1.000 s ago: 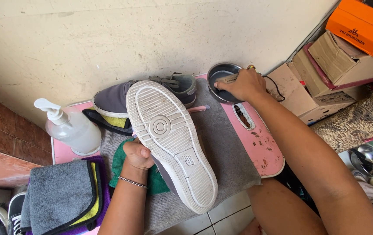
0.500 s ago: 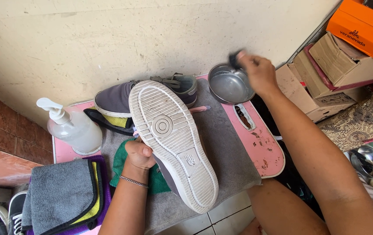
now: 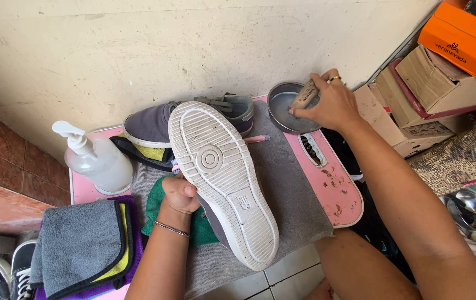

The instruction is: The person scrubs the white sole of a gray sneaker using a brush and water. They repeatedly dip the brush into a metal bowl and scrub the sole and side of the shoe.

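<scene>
Both hands closed: shoe held sole-up, brush at the metal bowl.

We note the left hand (image 3: 179,194) gripping the grey shoe (image 3: 221,178) near the middle of the worktop (image 3: 332,189); the right hand (image 3: 329,103) is clenched on a brush (image 3: 304,95) dipped in the bowl (image 3: 282,100) at the far right. A pump bottle (image 3: 96,158) stands left, a second shoe (image 3: 154,125) behind. The brush bristles are hidden.

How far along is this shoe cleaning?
Looks early. Set out already: a grey mat on the pink table and a pump bottle. In hand: the left hand holds a shoe sole up, while the right hand dips a brush into the metal bowl. Left: the sole shows grime, and the second shoe lies untouched.
</scene>
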